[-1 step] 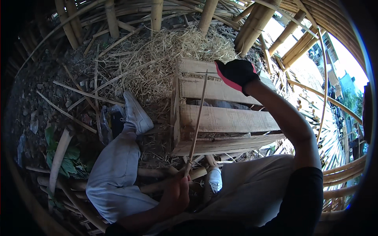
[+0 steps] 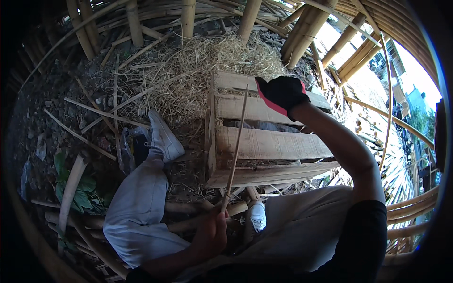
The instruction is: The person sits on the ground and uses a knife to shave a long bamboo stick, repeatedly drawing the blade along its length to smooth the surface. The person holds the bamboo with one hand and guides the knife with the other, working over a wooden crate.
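Observation:
A long, thin bamboo strip (image 2: 238, 141) slants upward in front of the wooden crate (image 2: 273, 142). My bare left hand (image 2: 213, 234), low in the view between my legs, is closed round its lower end. My right hand (image 2: 285, 93), in a black glove with a pinkish-red edge, is closed above the crate's far slats, just right of the strip's upper tip. From the glove a narrow, dark blade, which looks like a knife (image 2: 245, 89), points left at the tip. The glove hides its handle.
Dry straw or shavings (image 2: 203, 61) lie behind the crate. Loose bamboo strips (image 2: 92, 107) cross the dark ground at left, near a clear plastic bag (image 2: 125, 150). Bamboo posts (image 2: 188, 19) stand at the back. My shoe (image 2: 165, 137) rests left of the crate.
My right hand has come slightly lower and nearer to me, with the blade moving along. The strip's upper tip has shifted a little. My left hand stays in place.

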`<state>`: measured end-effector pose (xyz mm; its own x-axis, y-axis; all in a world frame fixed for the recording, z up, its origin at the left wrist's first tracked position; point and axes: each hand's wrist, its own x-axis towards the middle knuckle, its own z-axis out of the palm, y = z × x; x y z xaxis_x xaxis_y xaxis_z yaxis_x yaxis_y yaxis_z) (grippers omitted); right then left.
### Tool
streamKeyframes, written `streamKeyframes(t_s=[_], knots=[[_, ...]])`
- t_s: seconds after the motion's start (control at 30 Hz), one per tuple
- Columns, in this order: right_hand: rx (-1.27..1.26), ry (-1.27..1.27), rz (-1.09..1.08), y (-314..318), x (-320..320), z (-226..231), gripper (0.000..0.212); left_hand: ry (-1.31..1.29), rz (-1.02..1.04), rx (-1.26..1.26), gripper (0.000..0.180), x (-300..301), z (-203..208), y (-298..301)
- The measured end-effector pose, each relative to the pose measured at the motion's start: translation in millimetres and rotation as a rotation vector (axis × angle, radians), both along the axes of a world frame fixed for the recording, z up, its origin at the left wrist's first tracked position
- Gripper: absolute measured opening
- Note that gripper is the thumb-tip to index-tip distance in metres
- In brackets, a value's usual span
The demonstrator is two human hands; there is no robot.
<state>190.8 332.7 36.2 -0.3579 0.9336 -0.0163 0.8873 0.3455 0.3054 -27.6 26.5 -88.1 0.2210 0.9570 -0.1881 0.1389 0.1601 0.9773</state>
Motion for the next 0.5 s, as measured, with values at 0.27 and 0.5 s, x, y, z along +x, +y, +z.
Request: streamKeyframes(t_s=[0.27,0.5], knots=[[0.055,-0.019,0.085,-4,-3,-15,0.07,0.077,0.004,0.001,0.03,4,13,2],[-0.091,0.068,0.028,-45,-15,-21,0.071,0.102,-0.035,-0.039,0.033,3,11,2]])
